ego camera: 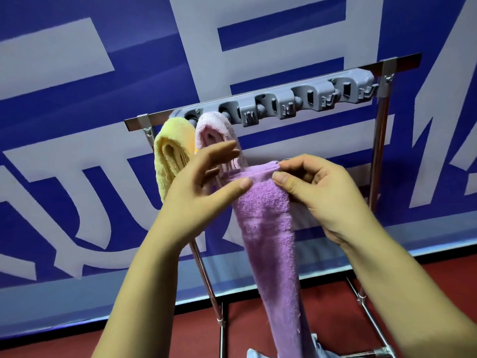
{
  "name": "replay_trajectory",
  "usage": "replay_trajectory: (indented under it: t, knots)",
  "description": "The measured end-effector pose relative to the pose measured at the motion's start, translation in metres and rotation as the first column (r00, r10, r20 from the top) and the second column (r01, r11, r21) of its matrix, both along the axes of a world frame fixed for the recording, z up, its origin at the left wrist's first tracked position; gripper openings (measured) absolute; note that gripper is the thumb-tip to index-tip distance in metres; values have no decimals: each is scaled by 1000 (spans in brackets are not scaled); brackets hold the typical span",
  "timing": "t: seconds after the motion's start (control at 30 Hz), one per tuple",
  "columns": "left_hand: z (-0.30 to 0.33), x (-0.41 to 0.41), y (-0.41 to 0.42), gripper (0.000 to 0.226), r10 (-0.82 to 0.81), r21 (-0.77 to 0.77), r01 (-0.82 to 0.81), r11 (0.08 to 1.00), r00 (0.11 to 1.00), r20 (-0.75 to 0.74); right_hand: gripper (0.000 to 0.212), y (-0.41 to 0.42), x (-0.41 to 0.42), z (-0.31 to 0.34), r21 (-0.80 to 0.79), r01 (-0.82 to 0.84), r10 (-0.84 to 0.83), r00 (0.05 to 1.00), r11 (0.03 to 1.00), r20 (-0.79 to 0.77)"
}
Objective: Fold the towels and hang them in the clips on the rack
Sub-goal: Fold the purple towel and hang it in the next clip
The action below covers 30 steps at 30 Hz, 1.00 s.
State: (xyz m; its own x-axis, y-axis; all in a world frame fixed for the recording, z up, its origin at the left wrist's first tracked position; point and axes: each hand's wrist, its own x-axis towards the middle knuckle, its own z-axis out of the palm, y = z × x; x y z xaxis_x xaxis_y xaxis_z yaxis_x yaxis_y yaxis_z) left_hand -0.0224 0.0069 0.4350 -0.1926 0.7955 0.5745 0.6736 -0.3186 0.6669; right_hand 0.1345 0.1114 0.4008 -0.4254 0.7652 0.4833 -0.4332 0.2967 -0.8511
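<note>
A purple towel (pixel 271 228), folded into a long strip, hangs down in front of the rack. My right hand (pixel 317 192) pinches its top edge on the right. My left hand (pixel 204 187) touches the same edge with thumb and fingers on the left. Behind them a metal rack (pixel 402 63) carries a grey clip bar (pixel 304 99). A folded yellow towel (pixel 170 153) hangs from the leftmost clip. A folded pink towel (pixel 214 130) hangs from the clip beside it. The clips further right hold nothing.
A blue banner with large pale letters (pixel 77 125) fills the wall behind the rack. The rack's metal legs (pixel 378 156) run down to a red floor (pixel 322 301). A pale blue cloth (pixel 258 353) lies at the bottom edge.
</note>
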Motion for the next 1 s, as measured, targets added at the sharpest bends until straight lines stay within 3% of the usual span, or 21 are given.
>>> replay_trajectory:
  t: [0.07, 0.17, 0.23, 0.5, 0.67, 0.8, 0.9, 1.0]
  knots:
    - [7, 4, 5, 68, -56, -106, 33, 994, 974, -219, 19, -3, -2, 2, 37, -8, 6, 1000, 999, 30]
    - [19, 11, 12, 58, -77, -176, 10, 984, 922, -380, 17, -6, -3, 5, 61, -32, 30, 999, 998, 41]
    - [27, 11, 14, 44, -97, -198, 19, 980, 914, -393, 16, -5, -2, 7, 50, -29, 28, 999, 998, 35]
    - [42, 18, 29, 28, -153, -251, 54, 966, 907, -392, 15, 4, 7, 7, -1, -15, 15, 999, 1000, 48]
    - [49, 23, 36, 22, -199, -306, 88, 948, 914, -354, 11, 9, 20, -8, -60, -152, 150, 988, 987, -28]
    - [52, 24, 35, 14, -180, -267, 83, 960, 913, -367, 25, 7, 29, -61, -91, -214, 227, 957, 973, 180]
    - [57, 21, 34, 17, -165, -254, 69, 965, 910, -381, 38, 2, 30, -100, -118, -168, 200, 912, 979, 358]
    - [59, 19, 34, 15, -166, -252, 66, 965, 901, -401, 34, 1, 33, -112, -120, -57, 98, 926, 991, 365]
